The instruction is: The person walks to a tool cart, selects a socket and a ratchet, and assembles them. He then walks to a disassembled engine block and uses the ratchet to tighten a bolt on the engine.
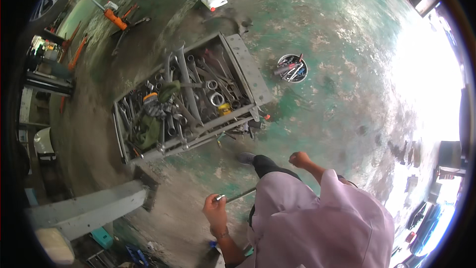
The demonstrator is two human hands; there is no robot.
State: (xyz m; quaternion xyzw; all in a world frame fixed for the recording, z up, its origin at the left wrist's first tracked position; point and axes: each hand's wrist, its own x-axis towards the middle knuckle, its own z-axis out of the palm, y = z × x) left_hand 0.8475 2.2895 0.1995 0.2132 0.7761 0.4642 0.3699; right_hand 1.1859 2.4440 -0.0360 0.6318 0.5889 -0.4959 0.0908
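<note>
My left hand is closed around a long metal socket wrench; its shiny, rounded end shows by the thumb, and its dark bar runs right toward my shirt. Low at my right side, my right hand is curled into a fist, with nothing showing in it. Ahead and to the left, apart from both hands, stands a grey metal tool cart. Spanners of several sizes crowd its top, along with a green cloth and a grey glove with an orange band.
A round bucket full of hand tools stands on the worn green floor right of the cart. Beyond lies a white jug with a red cap. A grey lift arm reaches in at left; an orange jack sits farther off.
</note>
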